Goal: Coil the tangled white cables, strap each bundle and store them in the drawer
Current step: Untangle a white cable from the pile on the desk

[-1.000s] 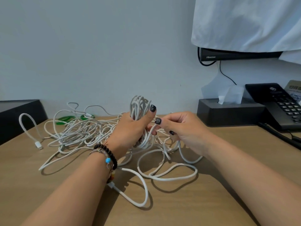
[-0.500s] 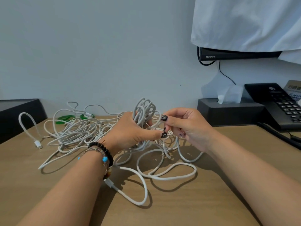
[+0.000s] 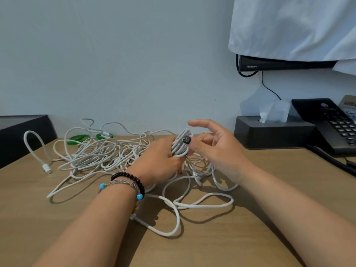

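Observation:
A big tangle of white cables lies on the wooden desk, with loose loops trailing toward the front. My left hand grips a tight coil of white cable held upright above the tangle. Just right of the coil is my right hand, its fingers spread and relaxed, the forefinger stretched out over the coil. Its thumb tip touches the coil's side. Two green straps lie behind the pile by the wall. No drawer is in view.
A black box stands at the left edge. At the back right are a dark tissue box and a black desk phone, whose cord runs along the desk. Above them hangs a screen draped in white cloth.
My right hand has let go of the strand it was pinching and spread its fingers. The coil in my left hand has shifted slightly right and looks tighter.

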The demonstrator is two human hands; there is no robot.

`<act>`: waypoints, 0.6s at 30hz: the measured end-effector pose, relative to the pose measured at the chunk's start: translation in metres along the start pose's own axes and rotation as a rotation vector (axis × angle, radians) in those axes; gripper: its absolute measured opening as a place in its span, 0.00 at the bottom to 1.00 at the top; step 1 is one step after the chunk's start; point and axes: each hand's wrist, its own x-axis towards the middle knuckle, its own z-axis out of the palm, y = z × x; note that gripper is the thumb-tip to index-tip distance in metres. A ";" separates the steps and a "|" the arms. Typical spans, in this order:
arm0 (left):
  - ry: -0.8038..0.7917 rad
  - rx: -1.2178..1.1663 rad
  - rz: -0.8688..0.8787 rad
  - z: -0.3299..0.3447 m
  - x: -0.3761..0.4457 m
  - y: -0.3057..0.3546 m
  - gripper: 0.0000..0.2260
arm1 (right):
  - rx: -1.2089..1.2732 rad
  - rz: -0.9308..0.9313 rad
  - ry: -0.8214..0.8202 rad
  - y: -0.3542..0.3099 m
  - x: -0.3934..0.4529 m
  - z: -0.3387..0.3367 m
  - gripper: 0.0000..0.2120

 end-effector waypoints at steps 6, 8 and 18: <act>0.149 -0.386 -0.207 -0.003 0.001 0.003 0.06 | -0.473 -0.421 0.423 0.003 0.005 -0.001 0.08; 0.228 -0.490 -0.234 -0.005 0.002 0.003 0.05 | -0.463 -0.470 0.377 0.002 0.003 -0.002 0.01; 0.148 -0.258 -0.083 0.006 -0.005 0.017 0.50 | -0.270 0.024 0.045 -0.001 0.001 0.016 0.34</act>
